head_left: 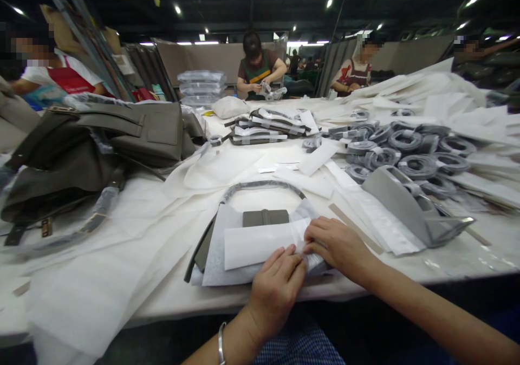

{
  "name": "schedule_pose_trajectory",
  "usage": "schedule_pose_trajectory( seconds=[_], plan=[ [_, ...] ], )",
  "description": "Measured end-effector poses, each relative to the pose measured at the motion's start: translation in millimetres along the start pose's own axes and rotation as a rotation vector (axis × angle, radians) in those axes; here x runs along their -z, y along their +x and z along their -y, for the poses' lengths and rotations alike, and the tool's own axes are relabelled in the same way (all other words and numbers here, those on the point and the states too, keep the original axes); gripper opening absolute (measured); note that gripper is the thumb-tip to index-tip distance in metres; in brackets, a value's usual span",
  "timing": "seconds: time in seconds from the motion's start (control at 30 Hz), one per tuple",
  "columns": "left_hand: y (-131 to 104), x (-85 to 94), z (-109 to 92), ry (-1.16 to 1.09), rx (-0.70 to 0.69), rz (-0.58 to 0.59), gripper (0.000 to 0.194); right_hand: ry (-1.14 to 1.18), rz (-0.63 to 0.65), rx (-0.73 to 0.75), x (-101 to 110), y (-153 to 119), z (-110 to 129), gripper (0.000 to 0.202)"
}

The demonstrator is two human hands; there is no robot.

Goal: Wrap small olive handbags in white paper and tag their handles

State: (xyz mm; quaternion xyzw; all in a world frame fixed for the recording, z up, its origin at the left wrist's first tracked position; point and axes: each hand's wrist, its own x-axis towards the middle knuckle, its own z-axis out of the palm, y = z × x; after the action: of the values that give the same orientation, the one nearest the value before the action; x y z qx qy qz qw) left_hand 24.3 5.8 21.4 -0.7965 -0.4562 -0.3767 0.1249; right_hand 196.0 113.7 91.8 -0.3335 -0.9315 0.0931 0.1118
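A dark grey handbag lies on the table before me, its wrapped handle arching away at the top. White tissue paper covers much of its front, and a white foam strip lies across it below a grey flap. My left hand rests at the strip's lower right part, fingers bent together near clear wrapping. At the strip's right end my right hand has its fingers closed on the clear wrapping. The fingertips of both hands are close together.
Grey bags stand at the left, near white sheets. Coiled wrapped straps and a grey panel lie at the right. Bundled straps are farther back. A person works across the table; others sit at both sides.
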Motion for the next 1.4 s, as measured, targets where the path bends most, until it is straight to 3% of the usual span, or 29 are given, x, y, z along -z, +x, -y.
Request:
schedule_pose_trajectory(
  seconds=[0.2, 0.4, 0.53, 0.67, 0.73, 0.83, 0.97, 1.1, 1.2, 1.27, 1.4],
  plan=[
    [2, 0.5, 0, -0.003, 0.006, 0.001, 0.019, 0.100, 0.168, -0.094, 10, 15, -6, 0.010],
    [1, -0.7, 1, 0.024, 0.013, 0.046, 0.018, 0.143, 0.226, -0.114, 11, 24, -13, 0.012],
    [0, -0.7, 0, 0.043, 0.021, 0.041, 0.016, 0.133, 0.040, 0.030, 7, 7, -14, 0.011],
    [2, 1.4, -3, 0.015, 0.053, 0.049, 0.016, 0.129, -0.251, 0.199, 1, -31, -6, 0.009],
    [5, 2.9, -4, 0.000, 0.066, 0.051, 0.015, 0.096, -0.318, 0.287, -2, -52, -2, 0.017],
    [7, 4.3, -5, -0.013, 0.071, 0.052, 0.015, -0.002, -0.326, 0.331, -9, -79, 1, 0.027],
    [9, 6.6, -6, -0.019, 0.092, 0.065, 0.016, -0.103, -0.356, 0.371, -20, -98, 0, 0.027],
    [12, 16.3, -11, -0.082, 0.156, 0.150, 0.019, -0.093, -0.405, 0.344, -31, -102, -3, 0.031],
    [17, 24.2, -16, -0.133, 0.207, 0.191, 0.033, -0.080, -0.434, 0.346, -34, -101, -5, 0.033],
    [20, 24.8, -19, -0.114, 0.249, 0.181, 0.039, -0.073, -0.453, 0.345, -35, -101, -4, 0.033],
    [21, 14.7, -19, -0.055, 0.263, 0.110, 0.028, -0.071, -0.474, 0.328, -35, -101, -1, 0.032]
  ],
)
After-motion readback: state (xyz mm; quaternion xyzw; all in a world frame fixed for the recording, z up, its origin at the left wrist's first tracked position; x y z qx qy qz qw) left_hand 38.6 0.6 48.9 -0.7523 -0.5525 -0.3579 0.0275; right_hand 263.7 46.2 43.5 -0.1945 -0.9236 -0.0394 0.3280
